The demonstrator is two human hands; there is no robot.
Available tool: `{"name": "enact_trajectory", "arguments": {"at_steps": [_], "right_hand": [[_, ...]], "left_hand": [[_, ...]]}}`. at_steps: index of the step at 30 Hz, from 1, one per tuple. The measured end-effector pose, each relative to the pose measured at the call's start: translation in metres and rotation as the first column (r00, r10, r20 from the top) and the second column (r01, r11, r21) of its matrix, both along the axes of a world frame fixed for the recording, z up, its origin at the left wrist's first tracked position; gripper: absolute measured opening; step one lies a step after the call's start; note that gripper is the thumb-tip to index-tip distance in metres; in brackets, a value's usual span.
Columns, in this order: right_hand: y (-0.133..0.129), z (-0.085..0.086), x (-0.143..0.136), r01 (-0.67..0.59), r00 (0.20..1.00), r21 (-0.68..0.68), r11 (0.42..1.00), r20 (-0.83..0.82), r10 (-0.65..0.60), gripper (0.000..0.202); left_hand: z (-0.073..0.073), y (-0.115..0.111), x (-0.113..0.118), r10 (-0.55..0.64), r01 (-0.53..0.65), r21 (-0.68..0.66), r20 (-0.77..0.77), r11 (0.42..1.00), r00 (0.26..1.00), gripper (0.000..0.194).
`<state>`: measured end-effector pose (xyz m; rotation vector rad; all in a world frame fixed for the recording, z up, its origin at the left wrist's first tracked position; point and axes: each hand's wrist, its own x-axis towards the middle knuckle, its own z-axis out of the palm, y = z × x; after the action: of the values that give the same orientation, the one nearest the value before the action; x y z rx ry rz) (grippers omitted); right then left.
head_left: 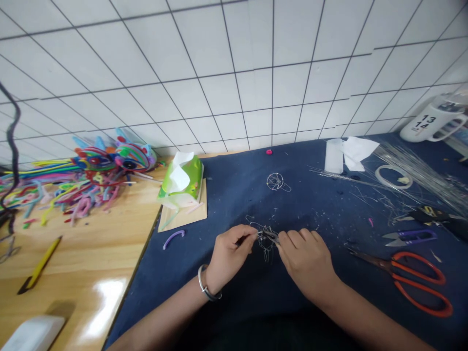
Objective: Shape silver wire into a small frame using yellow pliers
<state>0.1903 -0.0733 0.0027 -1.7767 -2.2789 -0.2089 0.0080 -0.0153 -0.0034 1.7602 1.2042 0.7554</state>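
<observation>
A small tangle of thin bent wire (267, 252) is held over the dark blue cloth, between my two hands. Thumb and fingers of my left hand (231, 256) are closed on the wire tangle's left side. My right hand (307, 261) is wrapped round a pair of pliers (272, 236), whose dark jaws reach into the wire; its handles are mostly hidden in the palm. Whether the jaws bite a strand is too small to tell. Beyond my hands, a round wire frame (275, 181) with a loop at its side lies on the cloth.
Orange-handled scissors (417, 278), purple snips (411, 237) and loose straight wires (420, 168) lie right, below a white mug (426, 122). A green tissue pack (195, 178), colourful pipe cleaners (84, 195) and a yellow cutter (44, 261) are left. A tiled wall (248, 92) stands behind.
</observation>
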Motion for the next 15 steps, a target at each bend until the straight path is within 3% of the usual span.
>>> {"name": "enact_trajectory", "arguments": {"at_steps": [8,15], "right_hand": [[0.0004,0.0,0.0001,-0.007,1.0,-0.012,1.0,-0.016,0.006,0.017],[0.0004,-0.0002,-0.0012,-0.013,1.0,-0.017,1.0,-0.011,0.012,0.018]], "left_hand": [[0.0026,-0.0001,-0.0005,-0.007,0.036,0.267,-0.108,0.963,0.994,0.008],[0.0075,-0.0023,0.0004,-0.034,0.113,0.353,-0.221,0.929,0.975,0.013]]}}
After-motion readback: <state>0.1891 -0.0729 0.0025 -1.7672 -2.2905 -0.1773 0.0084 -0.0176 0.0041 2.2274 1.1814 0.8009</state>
